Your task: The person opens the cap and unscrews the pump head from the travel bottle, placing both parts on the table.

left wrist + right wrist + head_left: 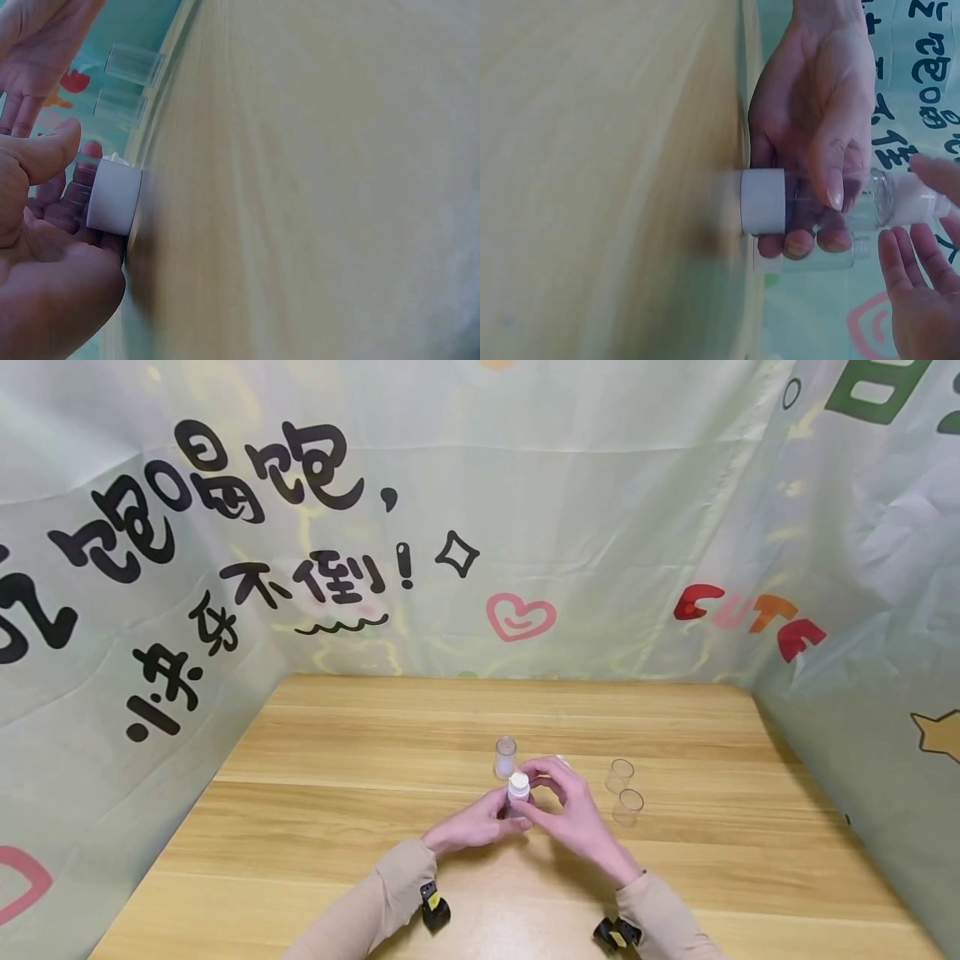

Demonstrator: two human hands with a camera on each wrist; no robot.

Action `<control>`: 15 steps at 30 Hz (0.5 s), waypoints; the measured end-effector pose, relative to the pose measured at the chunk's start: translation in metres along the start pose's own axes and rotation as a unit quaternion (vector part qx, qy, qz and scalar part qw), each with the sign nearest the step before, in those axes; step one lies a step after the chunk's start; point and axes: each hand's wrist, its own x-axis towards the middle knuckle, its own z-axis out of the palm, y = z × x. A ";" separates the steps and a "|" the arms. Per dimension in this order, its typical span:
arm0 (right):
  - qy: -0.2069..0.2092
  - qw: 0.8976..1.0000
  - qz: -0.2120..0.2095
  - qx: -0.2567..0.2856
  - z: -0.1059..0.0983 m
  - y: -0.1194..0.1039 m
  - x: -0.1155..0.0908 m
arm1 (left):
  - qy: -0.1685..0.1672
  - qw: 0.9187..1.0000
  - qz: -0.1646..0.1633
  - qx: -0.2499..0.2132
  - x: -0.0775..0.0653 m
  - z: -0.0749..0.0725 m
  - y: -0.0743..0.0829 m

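In the head view my left hand holds a small clear bottle with a white cap, upright near the middle of the table. The right wrist view shows the left thumb and fingers curled round the clear body, just above its white base. My right hand is at the top of the bottle; its spread fingers and blurred thumb lie on either side of the cap. Whether they touch it is hard to tell. In the left wrist view, the left palm partly hides the bottle.
A second clear bottle with a pale lower part stands just behind the hands. To the right are two clear cup-like pieces. A small white item shows partly behind my right hand. Printed cloth walls enclose the wooden table.
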 end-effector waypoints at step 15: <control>-0.009 1.000 0.002 -0.025 0.001 -0.002 0.000 | 0.003 1.000 -0.006 0.005 0.000 0.000 0.000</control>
